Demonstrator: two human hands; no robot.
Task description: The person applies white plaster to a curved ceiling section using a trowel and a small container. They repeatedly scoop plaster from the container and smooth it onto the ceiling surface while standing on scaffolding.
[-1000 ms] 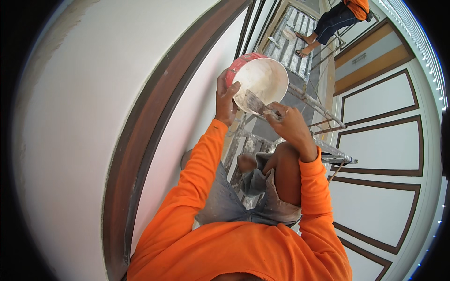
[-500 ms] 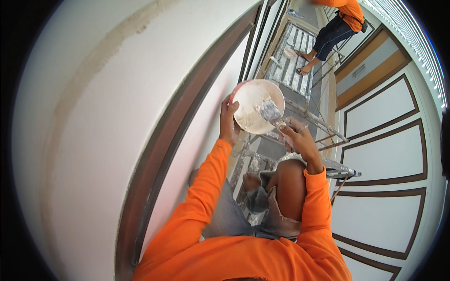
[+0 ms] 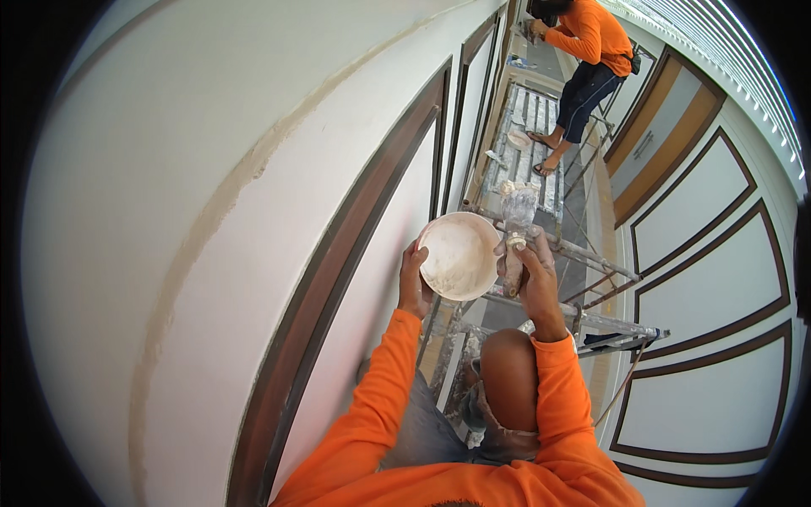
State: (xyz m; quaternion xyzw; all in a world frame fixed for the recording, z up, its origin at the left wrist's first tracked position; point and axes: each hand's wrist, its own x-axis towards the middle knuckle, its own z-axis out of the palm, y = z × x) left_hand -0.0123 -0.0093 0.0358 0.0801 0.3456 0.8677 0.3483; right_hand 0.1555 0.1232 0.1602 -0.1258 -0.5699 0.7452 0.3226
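bucket (image 3: 433, 269): smooth plastic, smeared inside | scraper (image 3: 519, 206): metal, crusted | left wall (image 3: 110, 253): smooth, matt | tan strip (image 3: 203, 221): rough | trim (image 3: 351, 232): wood | sleeves (image 3: 564, 380): matt cloth | rails (image 3: 612, 324): spattered metal

Orange sleeves (image 3: 378, 406), white-lined bucket (image 3: 460, 255), brown-bordered white panels (image 3: 716, 279)

bucket (image 3: 459, 255): underside hidden | co-worker (image 3: 596, 38): head (image 3: 552, 8) cut off by top edge

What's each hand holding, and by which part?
Left hand: the round tub, by its left rim. Right hand: the putty knife, by its handle.
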